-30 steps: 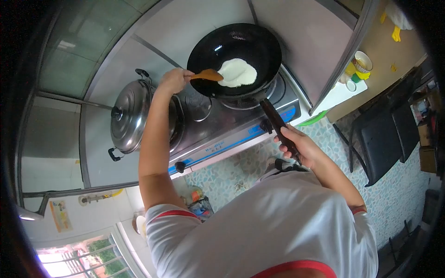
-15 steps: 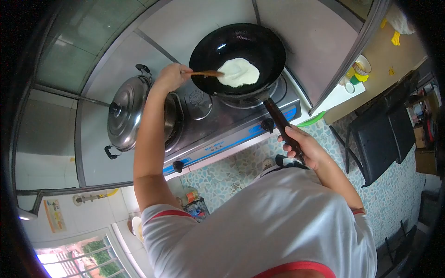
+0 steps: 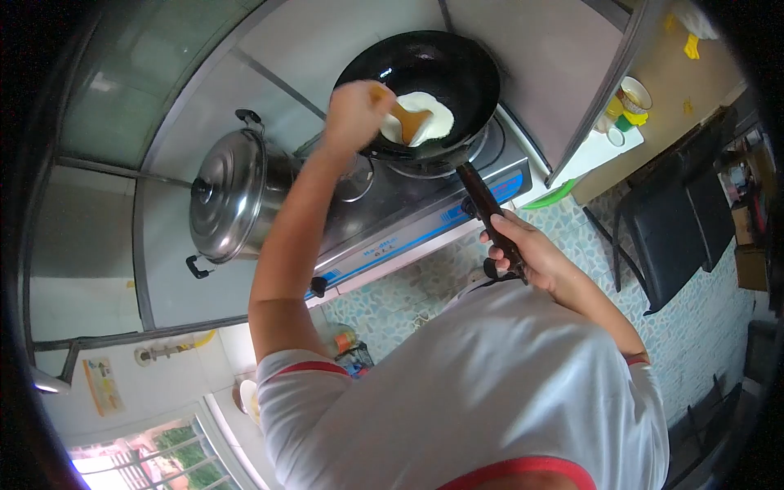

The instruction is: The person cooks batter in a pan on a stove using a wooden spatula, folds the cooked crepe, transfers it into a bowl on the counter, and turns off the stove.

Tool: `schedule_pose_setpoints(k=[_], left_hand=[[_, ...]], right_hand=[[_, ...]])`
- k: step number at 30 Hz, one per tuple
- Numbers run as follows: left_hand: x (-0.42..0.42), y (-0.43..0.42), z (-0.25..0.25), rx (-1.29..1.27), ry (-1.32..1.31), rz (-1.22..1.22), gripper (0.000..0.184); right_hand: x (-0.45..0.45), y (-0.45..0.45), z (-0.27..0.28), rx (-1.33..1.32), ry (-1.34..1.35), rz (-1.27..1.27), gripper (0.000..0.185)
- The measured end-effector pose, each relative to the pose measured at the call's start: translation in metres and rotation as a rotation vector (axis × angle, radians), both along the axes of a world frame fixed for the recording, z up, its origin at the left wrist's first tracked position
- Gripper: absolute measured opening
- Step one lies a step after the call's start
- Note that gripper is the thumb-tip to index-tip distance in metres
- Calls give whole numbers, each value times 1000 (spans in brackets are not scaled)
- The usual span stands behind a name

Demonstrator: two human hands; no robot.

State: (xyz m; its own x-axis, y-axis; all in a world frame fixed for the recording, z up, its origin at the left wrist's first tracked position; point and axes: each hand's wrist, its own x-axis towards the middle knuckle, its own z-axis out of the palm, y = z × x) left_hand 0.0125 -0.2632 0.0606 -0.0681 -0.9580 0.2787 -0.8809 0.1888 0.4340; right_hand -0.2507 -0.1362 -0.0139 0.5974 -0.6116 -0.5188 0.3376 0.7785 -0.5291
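My left hand [image 3: 354,114] is closed around a wooden spatula [image 3: 414,120] over the near left side of a black wok [image 3: 457,73]. The spatula's broad blade rests on, or just over, a white batter-like patch [image 3: 438,122] in the wok; exact contact cannot be told. Lower right, my right hand [image 3: 527,247] wraps its fingers round the wok's dark handle [image 3: 483,196]. The wok sits over the right burner of the gas stove [image 3: 392,216], its handle pointing toward my body.
A lidded steel pot [image 3: 229,196] with black side handles stands on the stove's left. Grey panels border the stove. To the right are a white ledge [image 3: 600,159] with a bowl [image 3: 635,95], and a black chair [image 3: 670,224]. Bottles stand on the floor below the stove.
My left hand has moved right over the wok, and the spatula has turned so its broad face shows on the white patch. The right hand still grips the handle, shifted slightly in view.
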Motion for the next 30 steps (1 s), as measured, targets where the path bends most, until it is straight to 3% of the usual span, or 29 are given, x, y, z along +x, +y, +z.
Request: schedule_pose_setpoints(k=[2,5,8,11,16,18,22,24,26,30], left_hand=[[11,-17,22,170,88,126,22],[30,-57,10,-6,-179,-96,26],[-4,-74,-11,121,-357,-95,29],[-39,-84,-21,131,-304,-198,31],[-44,-122,-23,118,-94,-96,34],[-36,-127,-15,167,177,42,35],[-35,-135,-19,274,-6,-14,31],[-51,-138,-31,397,166,23,32],[-60,-149,-31,404,171,-20,34],[-49,-175,-50,285,443,-26,34]], right_hand=[[1,0,1,-3,8,-4,21],[1,0,-2,9,3,0,20],[0,0,-3,13,-2,11,19],[0,1,1,19,26,8,20],[0,1,3,-11,55,21,25],[0,2,0,-12,56,23,26],[0,0,-1,-34,41,25,29],[0,0,0,-33,63,34,30],[0,-1,1,-34,80,34,31],[0,1,2,-30,104,33,33]])
